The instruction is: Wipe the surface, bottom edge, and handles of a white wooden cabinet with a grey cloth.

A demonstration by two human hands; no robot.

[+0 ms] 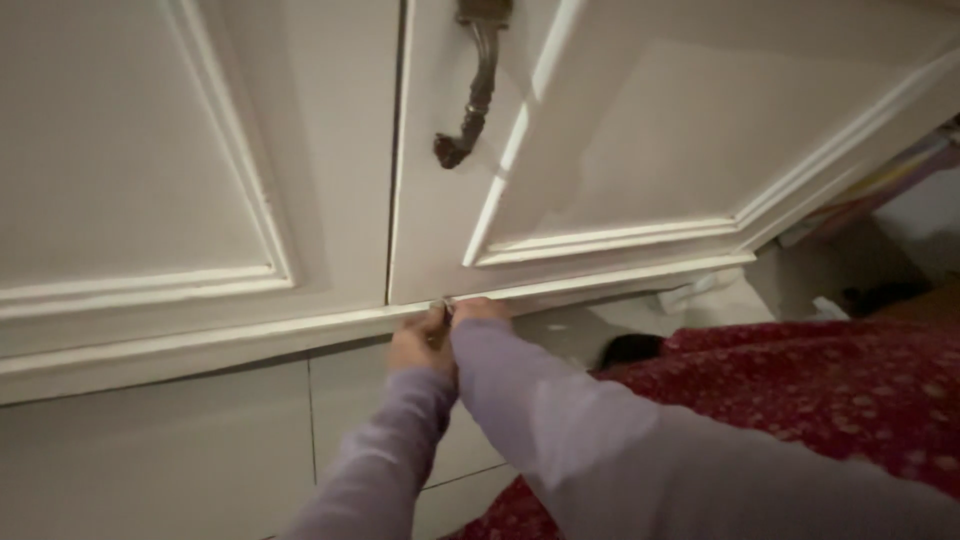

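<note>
Hands: two, both in lilac-grey sleeves, meeting at the lower centre of the frame against the bottom edge of a cabinet door.

Left hand (420, 342): fingers curled, knuckles toward the camera, pressed to the door's lower edge. It pinches a small metallic item (447, 304) together with the other hand; what the item is cannot be told, as it is tiny and blurred.

Right hand (482, 309): mostly hidden behind its own sleeve; only the knuckles show, closed at the same spot, touching the left hand and the small item.

Right cabinet door (600, 130): cream white, raised panel moulding, upper centre to upper right of the frame. It stands slightly ajar, its lower edge swung out from the frame below it.

Door handle (478, 85): dark, aged metal, curved, ending in a scroll; top centre, on the right door just beside the seam.

Left cabinet door (150, 150): same cream finish and moulding, upper left, shut.

Floor tiles (200, 440): pale grey, with thin joints, lower left.

Red patterned fabric (830, 390): deep red with small light motifs, lower right, beside the right sleeve.

Dark opening (870, 260) at right, beyond the open door: holds pale and coloured items too dim to identify.
</note>
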